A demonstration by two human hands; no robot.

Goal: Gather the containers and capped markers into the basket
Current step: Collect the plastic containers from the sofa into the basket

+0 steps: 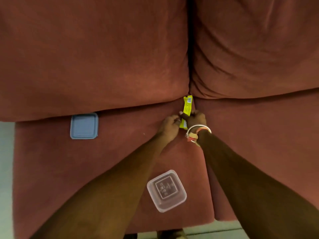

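At the back edge of the sofa seat [51, 169], where the two seat cushions meet under the back cushions [103, 57], both hands work on one yellow item [187, 105]. It is long and narrow with a printed label. It may be a marker or a pack of them, but the blur makes it impossible to say which, or whether a cap is on. The right grip [196, 118], with bracelets [198, 131] at the wrist, has its fingers wrapped round the middle of the item, whose upper end points toward the gap between the back cushions. The left grip [170, 122] is curled just beside the item's lower end. I cannot tell whether it actually pinches the item or only rests against it.

Judging by what lies about, the task looks to be at an early stage. A clear container [166, 190] sits lidless near the front edge of the seat, between the forearms and untouched. A blue lid [84, 125] lies well apart from it toward the back left of the seat, its far edge tucked under the left back cushion. No basket shows anywhere, so nothing can be counted as gathered.

Still to do, it seems: carry the yellow item to the basket, capped if it needs capping, then collect the clear container, probably together with its lid. Other pieces may lie out of view.
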